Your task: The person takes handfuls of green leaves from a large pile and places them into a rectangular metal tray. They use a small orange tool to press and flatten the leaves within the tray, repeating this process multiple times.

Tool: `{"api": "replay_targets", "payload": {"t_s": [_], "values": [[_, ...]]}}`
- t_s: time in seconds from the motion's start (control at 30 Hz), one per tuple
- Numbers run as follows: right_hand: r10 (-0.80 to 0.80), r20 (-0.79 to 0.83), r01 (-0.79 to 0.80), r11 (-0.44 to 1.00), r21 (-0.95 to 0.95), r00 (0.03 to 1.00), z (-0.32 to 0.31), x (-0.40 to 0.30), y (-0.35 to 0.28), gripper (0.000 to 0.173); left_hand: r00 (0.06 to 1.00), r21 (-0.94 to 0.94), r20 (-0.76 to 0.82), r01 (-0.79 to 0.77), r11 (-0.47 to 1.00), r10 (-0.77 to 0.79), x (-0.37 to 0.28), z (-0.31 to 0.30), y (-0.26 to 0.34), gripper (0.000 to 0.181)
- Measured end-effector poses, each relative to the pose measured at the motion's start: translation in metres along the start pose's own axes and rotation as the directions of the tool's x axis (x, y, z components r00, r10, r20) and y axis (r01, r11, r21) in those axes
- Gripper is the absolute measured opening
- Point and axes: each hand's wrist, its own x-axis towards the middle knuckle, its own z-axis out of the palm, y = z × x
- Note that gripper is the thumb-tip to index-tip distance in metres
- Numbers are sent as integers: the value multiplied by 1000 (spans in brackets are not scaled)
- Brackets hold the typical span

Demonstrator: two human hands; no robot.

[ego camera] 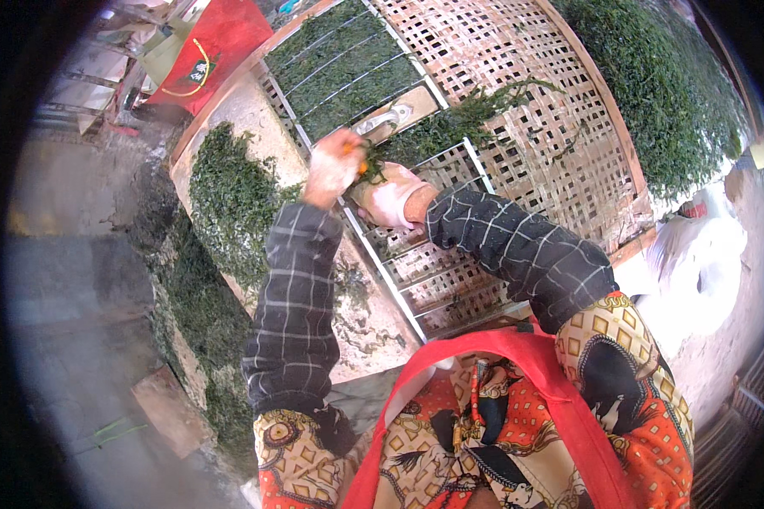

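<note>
Both my hands are close together over a thin white frame with cross wires (381, 266), which lies on a woven bamboo mat (535, 143). My left hand (334, 164) has its fingers curled, with something orange at the fingertips and a small tuft of dark green seaweed (374, 167) beside them. My right hand (385, 191), in a pale covering, is at the same tuft; its fingers are mostly hidden. Stringy green seaweed (430, 137) lies beyond on the frame and mat. A wooden block with a metal handle (388, 121) rests at the edge of a spread green layer (350, 70).
A seaweed heap (232, 197) lies on the pale board (363, 324) at left. A larger heap (662, 95) is at upper right. More seaweed (207, 305) lies lower left. A red bag (219, 54) is at upper left, white plastic bags (697, 267) at right.
</note>
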Motion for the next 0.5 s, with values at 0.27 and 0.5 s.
{"api": "replay_targets", "payload": {"t_s": [0.27,0.5], "values": [[56,297,-78,995,62,953,-27,1,-9,31,801,458,359,-599,657,480,14,-27,102,66],[108,331,-163,976,144,937,-34,12,-10,33,946,749,-4,-212,628,324,-69,-1,-61,79]]}}
